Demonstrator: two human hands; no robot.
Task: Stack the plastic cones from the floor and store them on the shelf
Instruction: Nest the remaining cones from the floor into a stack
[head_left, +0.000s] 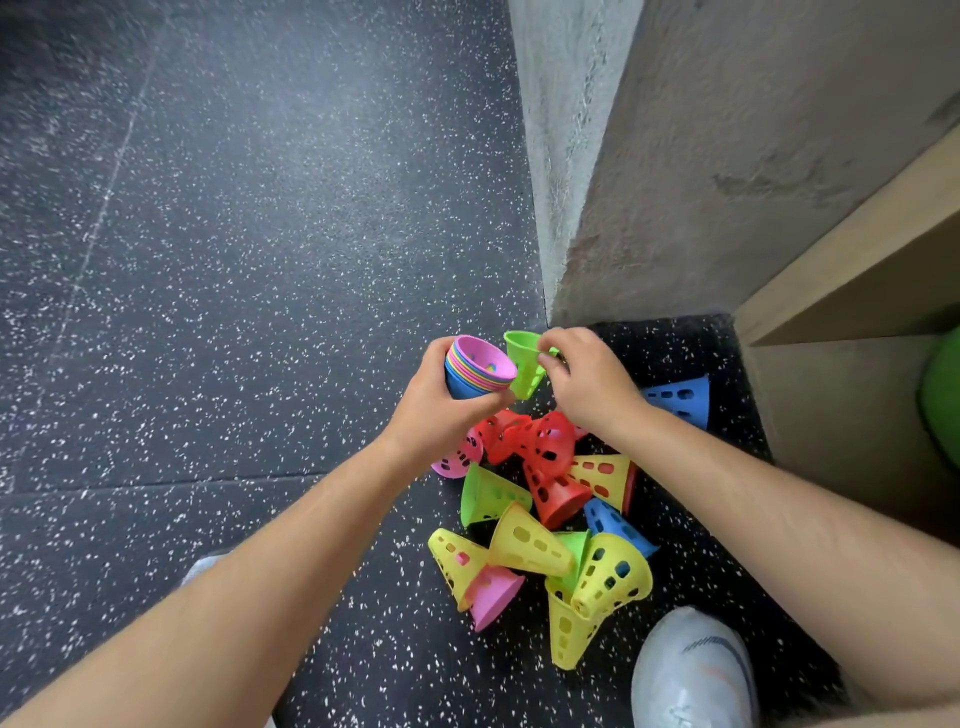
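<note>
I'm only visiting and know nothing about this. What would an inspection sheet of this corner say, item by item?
Surface: dark speckled floor, seams visible.
Job's things: stack of nested cones, pink on top, wide end up; green cone beside it, not yet nested; pile of loose cones in red, yellow, green, blue and pink on the floor; one blue cone lying apart.
Clutter: nothing seen.
Hands: left hand grips the stack; right hand pinches the green cone's rim.
Cables: nothing seen.
Surroundings: concrete wall; wooden shelf at right, holding a green thing I cannot identify; pale shoe.
</note>
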